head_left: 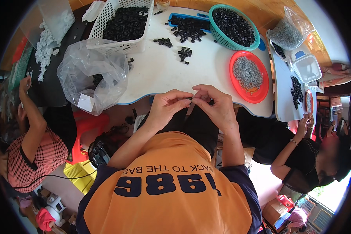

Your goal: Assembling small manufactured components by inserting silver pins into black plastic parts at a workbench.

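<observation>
Pinching small blk part (pixel 190 99) nr desk (pixel 156 72) edge: L hand (pixel 168 107) & R hand (pixel 216 107), each grip closed on it, thumb + fingertip; could drop if either pinch slips, part being tiny.

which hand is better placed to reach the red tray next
Probably the right hand: the red tray sits out to the right, nearer it than the left hand.

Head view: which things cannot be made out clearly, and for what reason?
In the head view:
Small dark piece: too small, mostly covered by the fingers.
Dark contents of the clear bag: obscured by wrinkled plastic.
Far end of the white basket: cut off by the top edge.
</observation>
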`<state>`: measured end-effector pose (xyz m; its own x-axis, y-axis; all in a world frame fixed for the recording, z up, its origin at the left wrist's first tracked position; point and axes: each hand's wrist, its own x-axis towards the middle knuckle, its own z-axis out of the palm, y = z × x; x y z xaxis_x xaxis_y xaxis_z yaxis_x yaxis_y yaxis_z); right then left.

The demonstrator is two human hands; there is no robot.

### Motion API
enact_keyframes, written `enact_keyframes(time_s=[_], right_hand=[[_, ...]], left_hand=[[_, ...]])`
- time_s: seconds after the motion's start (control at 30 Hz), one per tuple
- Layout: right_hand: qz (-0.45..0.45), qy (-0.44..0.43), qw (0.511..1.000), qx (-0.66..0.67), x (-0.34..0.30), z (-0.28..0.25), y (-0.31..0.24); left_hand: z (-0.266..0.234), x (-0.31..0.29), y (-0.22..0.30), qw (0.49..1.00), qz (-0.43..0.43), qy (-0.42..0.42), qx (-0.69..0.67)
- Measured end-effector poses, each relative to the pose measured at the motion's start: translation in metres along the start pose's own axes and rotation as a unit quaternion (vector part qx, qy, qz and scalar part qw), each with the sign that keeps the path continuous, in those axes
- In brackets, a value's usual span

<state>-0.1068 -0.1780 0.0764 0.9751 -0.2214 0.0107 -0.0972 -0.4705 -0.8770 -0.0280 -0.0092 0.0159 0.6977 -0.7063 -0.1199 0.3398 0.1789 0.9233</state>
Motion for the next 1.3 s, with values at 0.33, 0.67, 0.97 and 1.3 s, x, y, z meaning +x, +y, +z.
enact_keyframes(time_s=[0.33,0.67,0.97,1.3], right_hand=[[0.058,-0.215,0.916,0.334,0.024,0.018,0.039],[-0.132,0.135,0.972,-0.142,0.144,0.025,0.105],[-0.21,0.046,0.955,-0.203,0.151,0.03,0.121],[-0.092,0.163,0.98,-0.061,0.118,0.009,0.125]], left_hand=[[-0.024,-0.004,-0.016,0.943,-0.045,-0.136,-0.3],[-0.041,-0.002,-0.024,0.901,-0.019,-0.103,-0.42],[-0.059,-0.009,-0.025,0.908,-0.006,-0.072,-0.412],[-0.054,-0.006,-0.028,0.908,-0.029,-0.07,-0.412]])
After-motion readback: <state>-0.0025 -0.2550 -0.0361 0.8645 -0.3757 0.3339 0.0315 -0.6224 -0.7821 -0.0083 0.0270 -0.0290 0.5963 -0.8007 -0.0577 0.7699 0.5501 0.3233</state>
